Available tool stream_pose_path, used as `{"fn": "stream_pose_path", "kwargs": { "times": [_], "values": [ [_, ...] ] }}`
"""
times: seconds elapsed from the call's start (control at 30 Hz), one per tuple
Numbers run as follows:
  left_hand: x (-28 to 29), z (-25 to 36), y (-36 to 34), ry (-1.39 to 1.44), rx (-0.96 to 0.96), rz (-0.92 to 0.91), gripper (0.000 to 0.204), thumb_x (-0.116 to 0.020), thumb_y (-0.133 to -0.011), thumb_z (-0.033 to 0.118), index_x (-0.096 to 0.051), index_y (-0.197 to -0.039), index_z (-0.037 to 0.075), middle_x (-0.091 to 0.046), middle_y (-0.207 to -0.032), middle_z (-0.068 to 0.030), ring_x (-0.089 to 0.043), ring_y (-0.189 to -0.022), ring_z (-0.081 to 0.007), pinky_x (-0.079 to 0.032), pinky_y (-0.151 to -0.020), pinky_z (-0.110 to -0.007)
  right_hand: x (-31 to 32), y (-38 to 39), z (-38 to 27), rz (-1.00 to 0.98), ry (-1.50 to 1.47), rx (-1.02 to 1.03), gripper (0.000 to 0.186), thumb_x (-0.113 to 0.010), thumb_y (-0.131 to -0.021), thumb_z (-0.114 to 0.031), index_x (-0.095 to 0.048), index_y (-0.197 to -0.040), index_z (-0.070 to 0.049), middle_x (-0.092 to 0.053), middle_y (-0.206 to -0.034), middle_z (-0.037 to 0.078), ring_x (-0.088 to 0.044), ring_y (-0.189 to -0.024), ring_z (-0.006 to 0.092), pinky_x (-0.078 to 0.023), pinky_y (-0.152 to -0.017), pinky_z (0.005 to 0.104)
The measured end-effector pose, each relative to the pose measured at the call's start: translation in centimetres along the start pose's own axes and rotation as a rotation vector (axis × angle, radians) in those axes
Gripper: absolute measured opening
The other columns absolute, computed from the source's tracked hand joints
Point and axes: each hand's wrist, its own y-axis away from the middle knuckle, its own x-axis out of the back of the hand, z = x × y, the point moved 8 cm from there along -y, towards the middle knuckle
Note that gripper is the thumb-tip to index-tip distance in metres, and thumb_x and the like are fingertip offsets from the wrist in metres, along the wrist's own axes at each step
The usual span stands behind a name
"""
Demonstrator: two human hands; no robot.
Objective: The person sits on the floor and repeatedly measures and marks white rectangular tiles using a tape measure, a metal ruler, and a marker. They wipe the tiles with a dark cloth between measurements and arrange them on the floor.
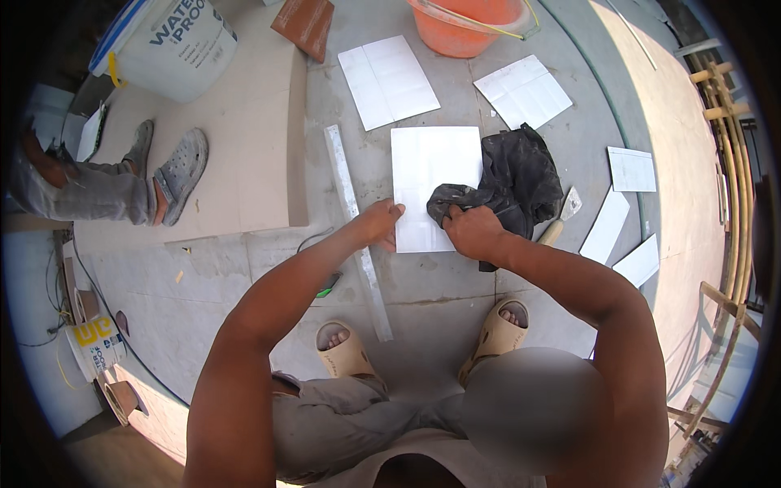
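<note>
A white rectangular tile (433, 175) lies on the concrete floor in front of me. My left hand (380, 222) presses on the tile's lower left edge, fingers bent over the rim. My right hand (472, 230) grips a dark grey rag (517, 175), bunched at its near end and lying on the tile's lower right corner. The rest of the rag spreads out to the right of the tile. My two sandalled feet (346, 350) stand just below.
A long metal straightedge (356, 224) lies left of the tile. More white tiles (387, 80) are scattered around, with a trowel (561, 218) at right, an orange bucket (465, 24), a white tub (171, 45), and another person's feet (175, 171) at left. A bamboo railing (728, 163) borders the right.
</note>
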Motion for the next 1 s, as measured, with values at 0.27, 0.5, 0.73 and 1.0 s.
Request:
{"fn": "stream_pose_path", "kwargs": {
  "times": [0.27,0.5,0.73,1.0],
  "values": [
    [1.3,0.5,1.7,-0.267,-0.054,0.142,0.050,-0.039,-0.107,0.041,-0.049,-0.128,-0.004,-0.066,-0.108,-0.0214,-0.071,-0.095,-0.0323,-0.060,-0.083,-0.043,6.4,4.9,20.4,0.143,0.213,-0.649,0.022,-0.054,-0.090,-0.015,-0.072,-0.100,-0.006,-0.069,-0.104,0.020,-0.071,-0.095,0.0346,-0.057,-0.084,0.0457],
    [1.4,-6.1,19.9,-0.504,0.202,-0.239,0.080,-0.054,-0.096,0.063,-0.040,-0.152,0.007,-0.045,-0.151,-0.0209,-0.046,-0.139,-0.0323,-0.042,-0.110,-0.043,8.9,17.8,27.9,0.128,-0.678,-0.943,0.063,-0.080,-0.076,-0.037,-0.056,-0.111,0.009,-0.059,-0.072,0.009,-0.045,-0.050,0.0115,-0.035,-0.040,0.0313],
    [-5.1,-8.6,40.3,1.296,0.589,-0.014,0.082,-0.064,-0.093,0.048,-0.039,-0.149,-0.006,-0.047,-0.151,-0.0202,-0.048,-0.137,-0.0295,-0.038,-0.113,-0.038,2.8,28.8,44.6,0.573,-0.620,-0.838,0.038,-0.064,-0.088,-0.034,-0.070,-0.086,0.003,-0.064,-0.067,0.008,-0.058,-0.062,0.0161,-0.044,-0.061,0.0330],
    [1.3,-13.0,37.2,0.612,0.518,-0.326,0.093,-0.071,-0.085,0.051,-0.039,-0.148,-0.010,-0.051,-0.145,-0.0234,-0.050,-0.134,-0.0305,-0.039,-0.111,-0.039,12.2,18.7,34.1,0.612,-0.710,-0.816,0.036,-0.061,-0.089,-0.026,-0.071,-0.108,0.004,-0.064,-0.071,0.008,-0.050,-0.055,0.0154,-0.041,-0.053,0.0332]
  ]
}}
